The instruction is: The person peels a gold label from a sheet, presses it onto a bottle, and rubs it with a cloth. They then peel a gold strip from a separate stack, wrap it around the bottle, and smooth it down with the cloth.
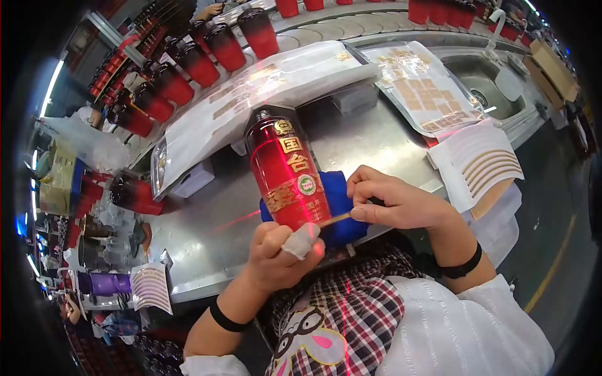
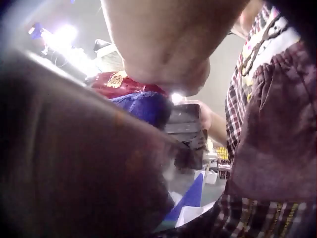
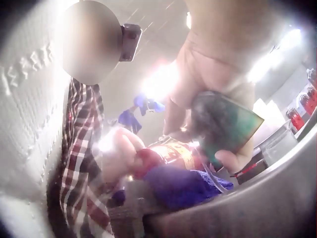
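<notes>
A red bottle (image 1: 285, 166) with gold lettering lies on a blue cloth (image 1: 343, 203), its neck pointing away. My right hand (image 1: 398, 203) pinches one end of a narrow gold strip (image 1: 335, 220) beside the bottle's lower end. The strip's other end meets the curled fingers of my left hand (image 1: 279, 257), which wears a white finger wrap and lies against the bottle's base. In the left wrist view, the forearm partly covers the bottle (image 2: 106, 84) above the cloth (image 2: 143, 106). A blurred dark green patch covers part of my right hand in the right wrist view.
Behind the bottle is a long tray (image 1: 251, 94) of gold pieces on white sheets; another tray (image 1: 426, 94) stands right, near a sink (image 1: 480, 81). Curved strips lie on white sheets at right (image 1: 476, 163) and left (image 1: 150, 288). Red bottles (image 1: 226, 50) line the back.
</notes>
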Motion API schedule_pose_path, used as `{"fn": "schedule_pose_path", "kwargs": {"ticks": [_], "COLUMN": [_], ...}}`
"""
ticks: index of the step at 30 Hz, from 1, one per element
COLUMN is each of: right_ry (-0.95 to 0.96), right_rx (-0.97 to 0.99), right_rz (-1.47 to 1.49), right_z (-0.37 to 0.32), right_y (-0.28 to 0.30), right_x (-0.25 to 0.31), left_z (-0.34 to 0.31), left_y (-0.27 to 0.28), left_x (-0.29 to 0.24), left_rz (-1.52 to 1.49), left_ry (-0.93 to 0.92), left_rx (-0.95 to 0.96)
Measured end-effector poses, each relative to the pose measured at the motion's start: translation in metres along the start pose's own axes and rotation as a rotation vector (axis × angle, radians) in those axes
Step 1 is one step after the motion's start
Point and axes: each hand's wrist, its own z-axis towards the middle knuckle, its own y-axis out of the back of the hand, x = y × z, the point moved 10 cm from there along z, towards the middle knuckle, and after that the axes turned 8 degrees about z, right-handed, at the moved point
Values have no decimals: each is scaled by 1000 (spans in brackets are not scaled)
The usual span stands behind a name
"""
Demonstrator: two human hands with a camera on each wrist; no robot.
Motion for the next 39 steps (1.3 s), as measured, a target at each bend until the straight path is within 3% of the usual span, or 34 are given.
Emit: {"fn": "schedule_pose_path", "kwargs": {"ticks": [4, 7, 13, 16, 19, 25, 28, 31, 39], "right_ry": [19, 11, -5, 34, 31, -4, -1, 39, 30], "right_rx": [-9, -24, -4, -12, 10, 37, 47, 75, 24], "right_rz": [6, 3, -16, -15, 16, 31, 51, 30, 36], "right_z": [0, -1, 1, 1, 1, 3, 4, 5, 4], "right_y": [1, 2, 0, 1, -1, -3, -3, -5, -3], "right_x": [1, -1, -4, -2, -4, -9, -9, -7, -9], "left_z": [-3, -17, 5, -17, -13, 8, -20, -10, 9], "left_y": [-1, -3, -1, -9, -2, -3, -10, -3, -9], "left_x": [6, 12, 1, 20, 10, 5, 27, 6, -5], "left_rz": [-119, -47, -11, -192, -45, -50, -263, -26, 44], "left_ry": [30, 142, -8, 223, 132, 45, 340, 95, -67], "left_rx": [18, 42, 34, 55, 57, 61, 40, 31, 84]}}
